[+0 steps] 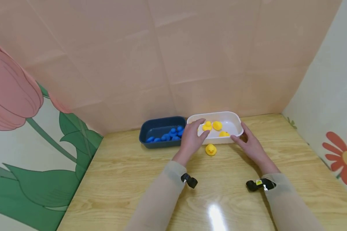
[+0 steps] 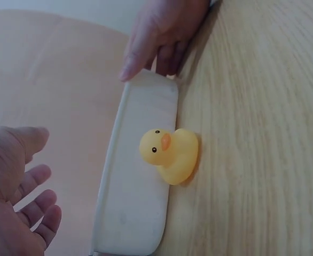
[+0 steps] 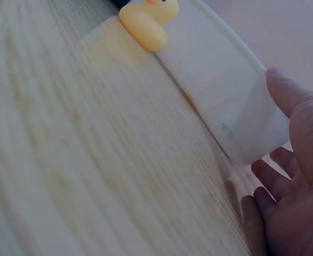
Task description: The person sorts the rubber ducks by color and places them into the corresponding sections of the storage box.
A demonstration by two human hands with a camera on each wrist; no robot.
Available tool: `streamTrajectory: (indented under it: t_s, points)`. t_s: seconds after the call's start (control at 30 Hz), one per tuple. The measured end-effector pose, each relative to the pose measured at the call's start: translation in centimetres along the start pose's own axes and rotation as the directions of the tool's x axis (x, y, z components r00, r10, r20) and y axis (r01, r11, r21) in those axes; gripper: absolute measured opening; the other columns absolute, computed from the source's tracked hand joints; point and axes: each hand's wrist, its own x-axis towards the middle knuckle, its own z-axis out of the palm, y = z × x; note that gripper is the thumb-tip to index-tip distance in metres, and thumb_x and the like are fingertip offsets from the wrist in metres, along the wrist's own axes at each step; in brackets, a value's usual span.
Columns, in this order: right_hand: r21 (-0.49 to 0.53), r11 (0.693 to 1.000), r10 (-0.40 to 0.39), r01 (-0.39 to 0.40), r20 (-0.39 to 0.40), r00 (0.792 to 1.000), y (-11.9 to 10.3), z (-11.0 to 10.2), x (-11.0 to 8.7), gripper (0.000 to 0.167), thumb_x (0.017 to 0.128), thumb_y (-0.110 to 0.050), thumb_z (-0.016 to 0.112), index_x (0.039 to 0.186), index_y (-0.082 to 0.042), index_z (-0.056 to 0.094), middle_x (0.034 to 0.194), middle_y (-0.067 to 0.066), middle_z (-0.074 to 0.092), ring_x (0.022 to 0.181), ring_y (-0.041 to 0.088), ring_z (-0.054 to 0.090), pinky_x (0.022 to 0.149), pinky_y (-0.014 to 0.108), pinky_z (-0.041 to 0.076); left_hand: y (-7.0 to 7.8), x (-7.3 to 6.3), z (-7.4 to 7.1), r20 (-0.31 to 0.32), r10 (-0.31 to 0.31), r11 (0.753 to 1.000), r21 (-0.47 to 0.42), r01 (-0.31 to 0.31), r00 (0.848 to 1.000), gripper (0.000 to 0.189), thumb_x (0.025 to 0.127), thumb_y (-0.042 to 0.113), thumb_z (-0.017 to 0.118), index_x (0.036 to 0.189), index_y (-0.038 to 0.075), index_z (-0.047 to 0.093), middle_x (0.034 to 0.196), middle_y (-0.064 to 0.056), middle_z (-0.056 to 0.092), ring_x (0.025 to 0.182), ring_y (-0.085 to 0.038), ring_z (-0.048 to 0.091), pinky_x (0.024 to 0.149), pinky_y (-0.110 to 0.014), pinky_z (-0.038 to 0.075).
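Note:
A white plastic tray [image 1: 217, 140] stands against the back of the table with several yellow rubber ducks [image 1: 217, 125] inside. One more rubber duck [image 1: 210, 149] sits on the table at its front wall, facing me. My left hand [image 1: 191, 136] hovers over the tray's left end, thumb and fingers apart; the left wrist view shows nothing between them. At the right end, my right hand [image 1: 250, 144] holds the tray's corner, its thumb [image 3: 284, 90] on the rim and its fingers round the end wall. Part of the tray's left side is hidden behind my left hand.
A dark blue tray [image 1: 159, 145] with several blue toys [image 1: 165, 137] stands directly left of the white one; my left hand covers part of its right end. A pinkish sheet [image 1: 167, 57] rises behind both. A floral wall [image 1: 315, 96] borders the wooden table on the right.

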Motion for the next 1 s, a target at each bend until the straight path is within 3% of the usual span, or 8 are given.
streamTrajectory:
  t_s: [0.37,0.73,1.0]
  points:
    - [-0.002,1.000,0.003,-0.003,0.002,1.000,-0.2,-0.2,0.0,0.107,0.107,-0.061,0.066,0.178,-0.024,-0.005,0.181,0.025,0.012,0.163,0.054,0.019,0.126,0.075,0.021,0.2,-1.9,0.1,0.028,-0.042,0.998,-0.037,0.043,0.999,0.053,0.108,0.036,0.075,0.157,0.021,0.062,0.155,0.005,0.064,0.142,-0.023,0.056,0.118,-0.039,0.048]
    - [0.003,1.000,0.004,-0.004,0.000,1.000,0.0,-0.2,0.2,0.107,0.107,-0.060,0.067,0.178,-0.026,-0.005,0.181,0.025,0.013,0.163,0.054,0.019,0.126,0.075,0.021,0.3,-3.3,0.7,0.055,-0.086,0.995,-0.054,0.089,0.995,0.055,0.105,0.040,0.078,0.157,0.028,0.062,0.157,0.010,0.062,0.140,-0.020,0.055,0.116,-0.040,0.051]
    - [0.001,1.000,-0.005,0.005,-0.006,1.000,0.1,-0.3,0.1,0.106,0.108,-0.056,0.067,0.179,-0.023,-0.005,0.180,0.027,0.015,0.162,0.054,0.021,0.126,0.074,0.021,0.0,-4.4,1.3,0.058,-0.050,0.995,-0.086,0.055,0.997,0.055,0.104,0.033,0.082,0.155,0.023,0.064,0.155,0.006,0.065,0.142,-0.022,0.056,0.117,-0.042,0.050]
